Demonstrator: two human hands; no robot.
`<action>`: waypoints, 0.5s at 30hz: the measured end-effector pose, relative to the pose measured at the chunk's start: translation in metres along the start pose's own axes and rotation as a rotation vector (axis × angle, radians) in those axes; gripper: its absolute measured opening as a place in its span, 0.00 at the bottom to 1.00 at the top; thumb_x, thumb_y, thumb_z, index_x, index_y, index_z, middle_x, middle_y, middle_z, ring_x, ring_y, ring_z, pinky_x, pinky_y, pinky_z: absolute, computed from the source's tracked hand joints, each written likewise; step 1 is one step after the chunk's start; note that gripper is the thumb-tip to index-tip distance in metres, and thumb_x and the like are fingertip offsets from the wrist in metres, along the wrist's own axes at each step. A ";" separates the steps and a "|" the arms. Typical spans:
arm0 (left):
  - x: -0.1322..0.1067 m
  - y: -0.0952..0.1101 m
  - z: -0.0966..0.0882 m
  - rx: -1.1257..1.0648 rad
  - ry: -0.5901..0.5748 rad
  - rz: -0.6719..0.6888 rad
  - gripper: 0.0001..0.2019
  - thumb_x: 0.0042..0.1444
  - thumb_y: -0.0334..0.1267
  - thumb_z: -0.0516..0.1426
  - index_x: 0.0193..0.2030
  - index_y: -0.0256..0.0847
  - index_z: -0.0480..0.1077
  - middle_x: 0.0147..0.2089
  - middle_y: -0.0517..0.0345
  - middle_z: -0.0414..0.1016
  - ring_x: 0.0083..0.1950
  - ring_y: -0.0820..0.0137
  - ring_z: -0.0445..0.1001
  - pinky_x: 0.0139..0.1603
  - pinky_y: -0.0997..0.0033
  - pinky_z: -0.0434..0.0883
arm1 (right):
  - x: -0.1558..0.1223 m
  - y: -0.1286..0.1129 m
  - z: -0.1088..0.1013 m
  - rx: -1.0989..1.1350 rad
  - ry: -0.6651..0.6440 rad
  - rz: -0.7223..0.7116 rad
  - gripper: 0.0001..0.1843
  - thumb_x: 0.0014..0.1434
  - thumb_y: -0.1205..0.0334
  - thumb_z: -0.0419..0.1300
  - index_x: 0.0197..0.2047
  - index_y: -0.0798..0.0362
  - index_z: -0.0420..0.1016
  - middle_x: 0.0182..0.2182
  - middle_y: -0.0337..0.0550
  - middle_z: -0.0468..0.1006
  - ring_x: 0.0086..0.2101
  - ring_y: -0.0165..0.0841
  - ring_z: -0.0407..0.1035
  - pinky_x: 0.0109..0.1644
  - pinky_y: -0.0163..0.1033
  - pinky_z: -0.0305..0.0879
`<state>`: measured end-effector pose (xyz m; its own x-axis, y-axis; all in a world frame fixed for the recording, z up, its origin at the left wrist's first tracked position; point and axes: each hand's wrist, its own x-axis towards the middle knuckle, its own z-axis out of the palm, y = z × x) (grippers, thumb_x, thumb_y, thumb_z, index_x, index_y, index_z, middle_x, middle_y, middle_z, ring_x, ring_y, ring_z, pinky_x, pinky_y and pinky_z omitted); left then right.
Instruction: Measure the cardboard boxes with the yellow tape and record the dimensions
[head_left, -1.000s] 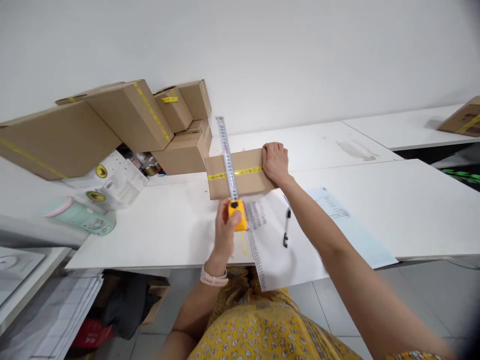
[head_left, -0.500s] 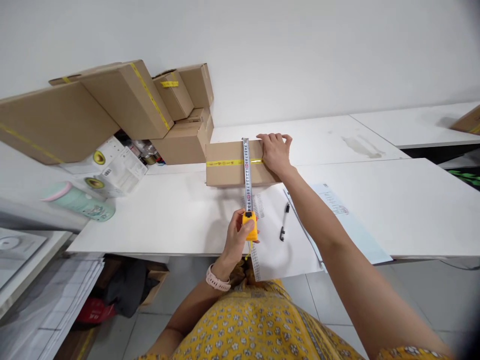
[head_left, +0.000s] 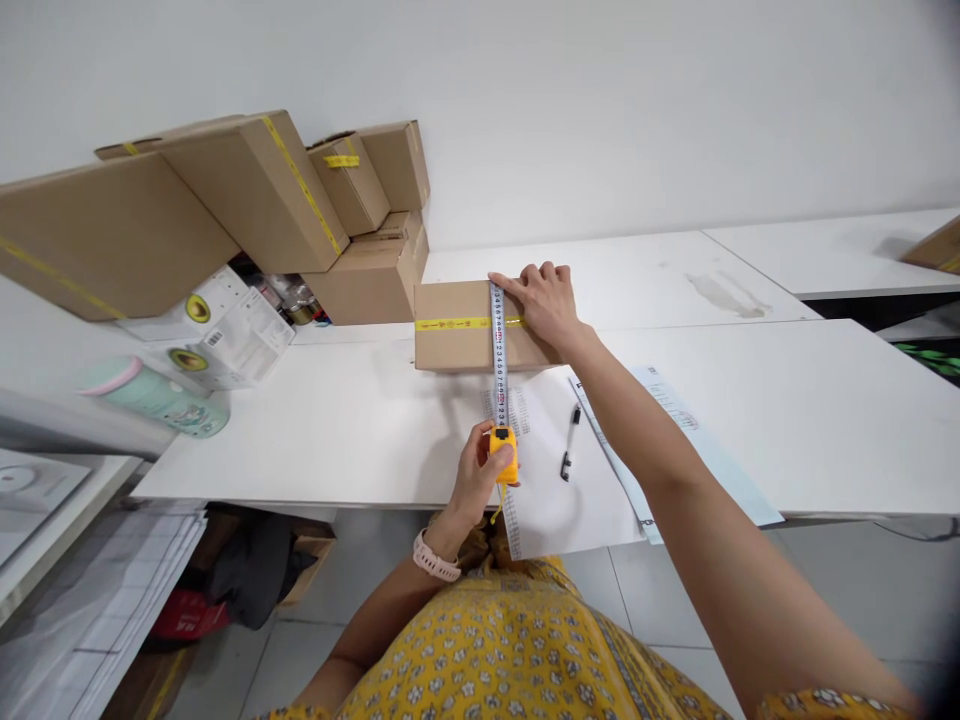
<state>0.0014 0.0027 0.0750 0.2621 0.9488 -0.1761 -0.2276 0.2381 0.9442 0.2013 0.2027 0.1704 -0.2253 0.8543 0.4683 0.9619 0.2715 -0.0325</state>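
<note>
A yellow tape measure (head_left: pixel 502 456) is gripped in my left hand (head_left: pixel 474 470), thumb on top of its case, near the table's front edge. Its metal blade (head_left: pixel 500 345) runs out away from me, across the top of a small cardboard box (head_left: pixel 452 345) sealed with yellow tape. My right hand (head_left: pixel 551 305) rests on the right part of this box, fingers bent over its far edge. The index finger stretches left and presses the blade's far end at that edge. My right thumb is hidden.
Larger cardboard boxes (head_left: pixel 255 190) are stacked at the back left, by a green bottle (head_left: pixel 172 400) and a white carton (head_left: pixel 247 335). Right of the tape measure, a pen (head_left: pixel 571 442) lies on white paper (head_left: pixel 555 510), beside a light-blue sheet (head_left: pixel 697 460).
My right index finger has reached left onto the blade's far end. The blade and tape measure have shifted slightly right, closer to my right hand.
</note>
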 end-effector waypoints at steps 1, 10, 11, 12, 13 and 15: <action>0.001 -0.003 0.000 0.015 0.004 0.005 0.33 0.51 0.56 0.68 0.58 0.44 0.63 0.46 0.56 0.75 0.37 0.68 0.77 0.31 0.69 0.78 | 0.000 0.000 0.000 0.000 -0.001 0.001 0.29 0.73 0.60 0.44 0.73 0.32 0.61 0.50 0.51 0.70 0.52 0.50 0.58 0.58 0.59 0.52; 0.010 -0.016 -0.009 0.055 -0.027 0.041 0.37 0.48 0.56 0.70 0.60 0.44 0.63 0.46 0.54 0.75 0.40 0.66 0.76 0.34 0.68 0.78 | -0.001 0.003 0.005 0.025 0.007 -0.014 0.29 0.71 0.54 0.50 0.74 0.32 0.60 0.52 0.51 0.69 0.53 0.53 0.57 0.60 0.61 0.51; 0.010 -0.017 -0.011 0.055 -0.032 0.042 0.37 0.48 0.56 0.69 0.60 0.44 0.63 0.46 0.54 0.75 0.40 0.66 0.76 0.34 0.68 0.78 | -0.001 0.004 0.005 0.024 0.012 -0.015 0.29 0.71 0.54 0.50 0.74 0.32 0.60 0.52 0.51 0.69 0.53 0.53 0.57 0.60 0.62 0.51; 0.011 -0.017 -0.011 0.054 -0.036 0.043 0.37 0.48 0.57 0.69 0.60 0.44 0.63 0.46 0.54 0.75 0.40 0.66 0.76 0.34 0.68 0.78 | -0.001 0.004 0.006 0.023 0.017 -0.017 0.29 0.71 0.54 0.50 0.74 0.32 0.60 0.52 0.52 0.69 0.53 0.53 0.57 0.60 0.62 0.51; 0.012 -0.017 -0.012 0.053 -0.037 0.043 0.37 0.48 0.57 0.69 0.60 0.44 0.63 0.46 0.54 0.75 0.40 0.66 0.76 0.34 0.68 0.78 | -0.002 0.004 0.006 0.024 0.020 -0.019 0.29 0.71 0.54 0.49 0.74 0.33 0.60 0.52 0.52 0.69 0.54 0.53 0.57 0.60 0.62 0.51; 0.012 -0.017 -0.012 0.052 -0.040 0.041 0.37 0.48 0.57 0.70 0.60 0.44 0.63 0.46 0.54 0.75 0.39 0.66 0.76 0.34 0.68 0.78 | -0.002 0.004 0.007 0.029 0.020 -0.019 0.29 0.71 0.54 0.49 0.74 0.33 0.59 0.52 0.52 0.69 0.54 0.53 0.57 0.60 0.62 0.51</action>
<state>-0.0028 0.0124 0.0539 0.2913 0.9482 -0.1270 -0.1903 0.1875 0.9636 0.2046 0.2053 0.1637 -0.2401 0.8399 0.4867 0.9525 0.3005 -0.0487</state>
